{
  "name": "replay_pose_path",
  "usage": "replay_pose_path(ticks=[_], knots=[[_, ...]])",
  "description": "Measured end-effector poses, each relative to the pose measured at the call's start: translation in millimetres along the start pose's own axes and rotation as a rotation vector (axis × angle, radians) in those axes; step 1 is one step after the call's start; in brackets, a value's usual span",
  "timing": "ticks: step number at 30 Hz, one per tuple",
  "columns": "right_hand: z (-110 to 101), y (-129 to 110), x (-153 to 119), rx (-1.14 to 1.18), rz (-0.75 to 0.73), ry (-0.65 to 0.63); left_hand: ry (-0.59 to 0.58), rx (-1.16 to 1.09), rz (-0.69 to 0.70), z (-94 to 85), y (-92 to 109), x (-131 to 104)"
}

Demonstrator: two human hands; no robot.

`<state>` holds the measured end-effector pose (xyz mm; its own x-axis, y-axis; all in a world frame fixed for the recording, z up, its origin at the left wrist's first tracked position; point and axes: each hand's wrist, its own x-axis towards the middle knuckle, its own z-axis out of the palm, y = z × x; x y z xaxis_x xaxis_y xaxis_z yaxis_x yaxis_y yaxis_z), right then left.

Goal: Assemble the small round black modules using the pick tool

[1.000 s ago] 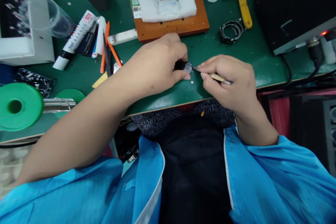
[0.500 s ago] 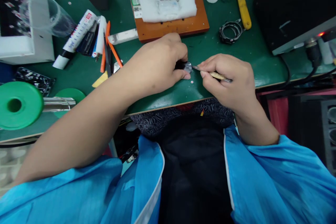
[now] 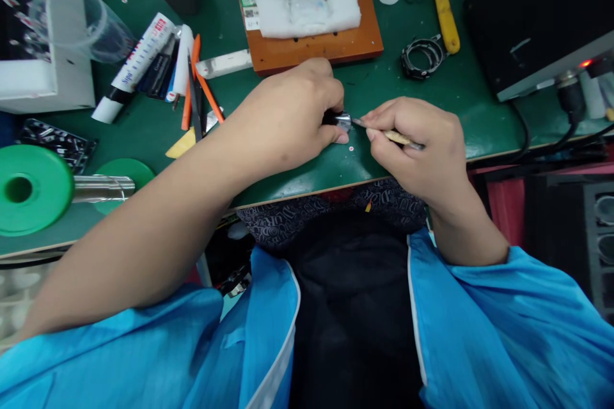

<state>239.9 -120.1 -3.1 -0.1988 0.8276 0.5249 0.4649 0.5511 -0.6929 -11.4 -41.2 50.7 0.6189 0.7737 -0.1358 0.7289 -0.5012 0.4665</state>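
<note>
My left hand (image 3: 307, 108) is closed on a small dark, shiny piece (image 3: 342, 120), pinched between thumb and fingers just above the green bench top. Most of that piece is hidden under the fingers. Held like a pen in my right hand (image 3: 415, 140) is a thin tool (image 3: 401, 138) with a tan-wrapped handle and a narrow metal tip. The tip points left at the shiny piece; whether they touch I cannot tell. A tiny white dot-like part (image 3: 351, 149) lies on the bench just below the two hands.
Ahead stands an orange fixture (image 3: 316, 57) with a white foam block (image 3: 307, 3). To its right lie a black ring-shaped watch case (image 3: 422, 59) and a yellow-handled brush (image 3: 441, 6). On the left are a marker (image 3: 139, 64), orange tweezers (image 3: 187, 102), a clear cup (image 3: 103, 25) and a green spool (image 3: 36, 156).
Both hands keep nearly the same place and grip. The view has shifted slightly, so objects on the left appear a little further left.
</note>
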Motion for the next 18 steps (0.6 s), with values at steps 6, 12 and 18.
replay_pose_path(ticks=[6, 12, 18], knots=[[0.0, -1.1, 0.8, -0.006, 0.006, 0.000, -0.005, 0.011, -0.005, -0.6, 1.8, 0.4], [0.1, 0.0, 0.3, -0.007, 0.000, -0.002, -0.003, 0.029, -0.014, -1.3, 2.4, -0.1], [0.1, -1.4, 0.7, 0.008, 0.023, -0.015, 0.009, 0.016, -0.009, -0.6, 1.4, 0.0]])
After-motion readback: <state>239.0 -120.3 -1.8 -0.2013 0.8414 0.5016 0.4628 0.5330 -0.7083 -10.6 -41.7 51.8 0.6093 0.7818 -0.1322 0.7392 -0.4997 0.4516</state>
